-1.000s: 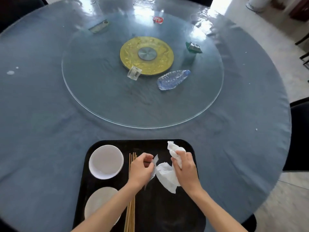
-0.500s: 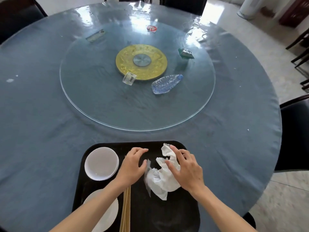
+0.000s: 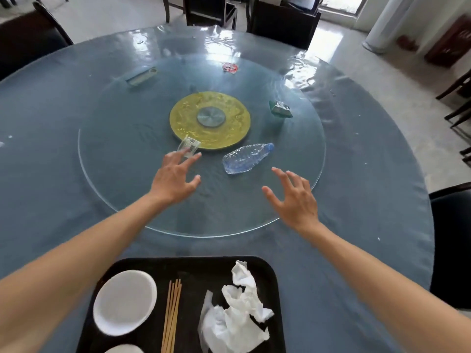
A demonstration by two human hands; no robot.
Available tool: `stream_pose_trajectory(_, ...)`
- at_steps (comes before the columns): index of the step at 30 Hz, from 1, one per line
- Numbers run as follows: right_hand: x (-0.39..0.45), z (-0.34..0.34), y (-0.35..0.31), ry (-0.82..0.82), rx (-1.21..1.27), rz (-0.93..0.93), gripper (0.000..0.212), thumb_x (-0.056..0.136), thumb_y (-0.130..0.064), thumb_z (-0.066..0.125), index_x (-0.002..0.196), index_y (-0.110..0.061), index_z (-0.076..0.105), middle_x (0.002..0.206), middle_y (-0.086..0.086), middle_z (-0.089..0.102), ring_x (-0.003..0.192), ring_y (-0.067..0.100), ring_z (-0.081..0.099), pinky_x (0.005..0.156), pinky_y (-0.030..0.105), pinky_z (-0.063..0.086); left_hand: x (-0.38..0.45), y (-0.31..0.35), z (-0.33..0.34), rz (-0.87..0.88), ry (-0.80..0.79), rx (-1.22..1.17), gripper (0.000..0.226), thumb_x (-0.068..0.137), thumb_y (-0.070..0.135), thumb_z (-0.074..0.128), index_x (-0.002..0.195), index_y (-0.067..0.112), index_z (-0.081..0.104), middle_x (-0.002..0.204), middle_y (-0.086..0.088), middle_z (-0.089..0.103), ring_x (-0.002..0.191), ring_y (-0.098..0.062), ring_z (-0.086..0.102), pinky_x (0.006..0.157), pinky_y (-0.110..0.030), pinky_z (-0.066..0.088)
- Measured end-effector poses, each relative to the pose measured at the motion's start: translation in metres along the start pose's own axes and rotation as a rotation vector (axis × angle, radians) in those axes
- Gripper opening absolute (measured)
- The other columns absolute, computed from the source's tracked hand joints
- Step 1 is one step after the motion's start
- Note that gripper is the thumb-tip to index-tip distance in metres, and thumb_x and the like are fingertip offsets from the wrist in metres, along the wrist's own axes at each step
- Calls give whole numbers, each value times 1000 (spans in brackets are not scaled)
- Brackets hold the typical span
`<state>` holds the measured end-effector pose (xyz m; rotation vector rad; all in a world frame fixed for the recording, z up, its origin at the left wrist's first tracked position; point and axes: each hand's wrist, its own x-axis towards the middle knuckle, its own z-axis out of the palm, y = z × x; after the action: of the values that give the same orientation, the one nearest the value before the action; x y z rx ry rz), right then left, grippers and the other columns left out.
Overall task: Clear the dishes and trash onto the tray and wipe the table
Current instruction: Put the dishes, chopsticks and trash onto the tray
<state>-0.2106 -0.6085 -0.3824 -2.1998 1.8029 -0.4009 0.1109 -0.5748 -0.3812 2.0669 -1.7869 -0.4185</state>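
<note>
The black tray (image 3: pixel 270 284) lies at the near table edge and holds a white plate (image 3: pixel 125 308), wooden chopsticks (image 3: pixel 172 317) and crumpled white napkins (image 3: pixel 237 317). My left hand (image 3: pixel 175 177) is open, stretched over the glass turntable (image 3: pixel 122 154), its fingertips at a small clear plastic wrapper (image 3: pixel 189 147). My right hand (image 3: pixel 293 197) is open too, fingers spread, just right of and nearer than a crushed clear water bottle (image 3: pixel 247 157). Both hands hold nothing.
On the turntable also lie a green wrapper (image 3: pixel 280 109), a red-white wrapper (image 3: pixel 230 67) and a long clear packet (image 3: pixel 140 75), around a yellow centre disc (image 3: pixel 210 120). Dark chairs (image 3: pixel 283 20) ring the blue round table (image 3: pixel 369 174).
Both hands let go of the napkins on the tray and reached forward over the turntable. The view tilted up, so the tray now sits lower in frame.
</note>
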Motion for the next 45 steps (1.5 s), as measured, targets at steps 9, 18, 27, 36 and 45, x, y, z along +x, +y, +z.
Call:
stream_pose_trajectory(9, 220, 26, 22, -23, 29, 96, 67, 93, -68, 54, 153, -51, 32, 167, 9, 24, 155, 33, 15, 111, 57, 38, 136, -32, 43, -128, -25, 137, 70, 92, 51, 60, 155, 47, 30, 169, 5, 12, 154, -31, 9, 116, -57, 34)
stream_pose_trajectory(18, 381, 94, 58, -30, -125, 75, 62, 93, -67, 54, 151, -55, 33, 169, 9, 13, 154, 45, 12, 118, 58, 28, 202, -94, 104, -56, -2, 248, 55, 90, 65, 33, 140, 52, 53, 153, 7, 44, 131, -30, 39, 94, -50, 42)
stream_pose_trajectory(27, 396, 131, 89, 146, -126, 35, 29, 103, -40, 51, 128, -35, 65, 156, 15, 36, 132, 50, 38, 112, 44, 33, 208, -104, 114, 54, 137, 175, 48, 92, 56, 43, 132, 40, 65, 122, -3, 53, 111, -31, 44, 79, -49, 51)
stream_pose_trajectory(36, 335, 79, 58, 194, -1, -85, 29, 101, -33, 60, 129, -30, 67, 152, 17, 39, 130, 50, 39, 111, 43, 35, 171, -79, 84, 2, 132, 137, 36, 99, 43, 58, 133, 32, 66, 121, -3, 58, 115, -28, 50, 66, -51, 57)
stream_pose_trajectory(45, 170, 28, 26, 183, 157, -182, 37, 100, -35, 60, 137, -38, 62, 151, 14, 43, 132, 43, 46, 104, 30, 28, 43, -14, 33, -6, 176, -144, 49, 102, 48, 43, 138, 21, 63, 120, -12, 54, 101, -26, 61, 93, -41, 50)
